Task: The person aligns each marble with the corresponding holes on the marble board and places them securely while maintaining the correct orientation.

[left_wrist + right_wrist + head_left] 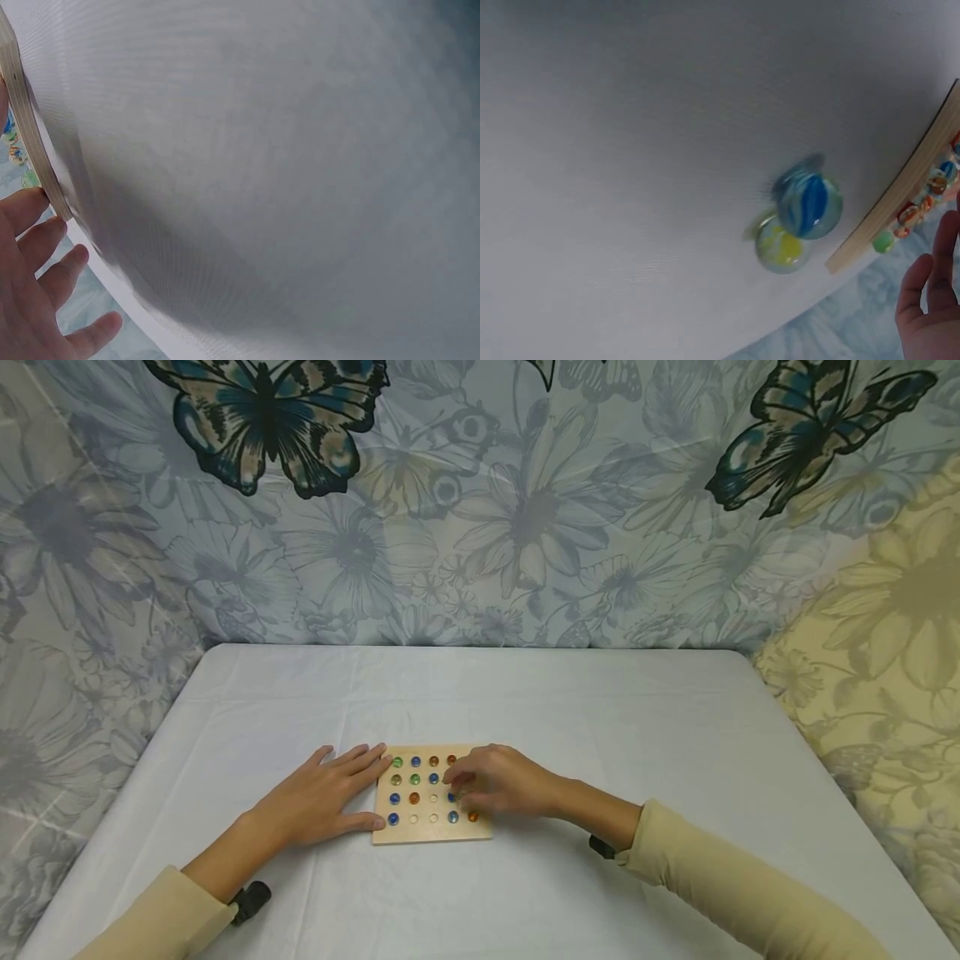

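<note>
A square wooden board point(435, 835) with rows of round hollows lies on the white-covered table. Glass marbles, among them a blue marble point(393, 819) and an orange marble point(415, 798), sit in many hollows; several hollows near the front are bare. My left hand point(326, 797) lies spread at the board's left edge, fingertips and thumb touching it. Over the board's right part hovers my right hand point(506, 781), blurred, its fingers bent downward. Whether a marble is between those fingertips is hidden.
In the right wrist view, a clear blue-swirled marble point(810, 206) and a yellow-swirled marble point(781, 246) lie on the table beside the board's edge. White cloth point(480, 693) covers the table, and a butterfly-print fabric point(525, 527) hangs behind it.
</note>
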A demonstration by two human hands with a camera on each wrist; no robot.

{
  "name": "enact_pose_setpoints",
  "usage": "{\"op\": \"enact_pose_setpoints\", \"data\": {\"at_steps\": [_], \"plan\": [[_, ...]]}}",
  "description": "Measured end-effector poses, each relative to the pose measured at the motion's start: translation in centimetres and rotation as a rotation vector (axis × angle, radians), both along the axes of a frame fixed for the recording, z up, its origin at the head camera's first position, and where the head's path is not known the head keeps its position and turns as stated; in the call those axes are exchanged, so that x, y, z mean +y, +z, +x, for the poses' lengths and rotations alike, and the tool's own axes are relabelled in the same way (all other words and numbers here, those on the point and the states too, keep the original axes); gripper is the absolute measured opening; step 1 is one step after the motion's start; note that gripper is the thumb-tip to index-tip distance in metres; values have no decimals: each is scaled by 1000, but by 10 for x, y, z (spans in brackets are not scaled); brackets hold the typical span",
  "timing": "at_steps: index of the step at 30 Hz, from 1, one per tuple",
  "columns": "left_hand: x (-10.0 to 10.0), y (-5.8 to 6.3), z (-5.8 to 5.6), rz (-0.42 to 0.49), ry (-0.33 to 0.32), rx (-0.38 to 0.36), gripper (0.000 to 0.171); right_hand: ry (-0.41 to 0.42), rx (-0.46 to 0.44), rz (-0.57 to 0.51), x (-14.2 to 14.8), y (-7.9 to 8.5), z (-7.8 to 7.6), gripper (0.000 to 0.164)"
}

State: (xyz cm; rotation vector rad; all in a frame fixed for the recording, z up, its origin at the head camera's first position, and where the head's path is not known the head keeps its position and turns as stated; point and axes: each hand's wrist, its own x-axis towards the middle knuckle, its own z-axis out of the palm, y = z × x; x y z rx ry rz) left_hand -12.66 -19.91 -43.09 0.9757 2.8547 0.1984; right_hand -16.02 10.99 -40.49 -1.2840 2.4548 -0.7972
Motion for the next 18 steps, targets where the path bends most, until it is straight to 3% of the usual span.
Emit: {"op": "enact_pose_setpoints", "data": {"at_steps": [18], "plan": [[-1,4,2,5,-6,-16,86,128,27,-4,-31,-5,6,26]]}}
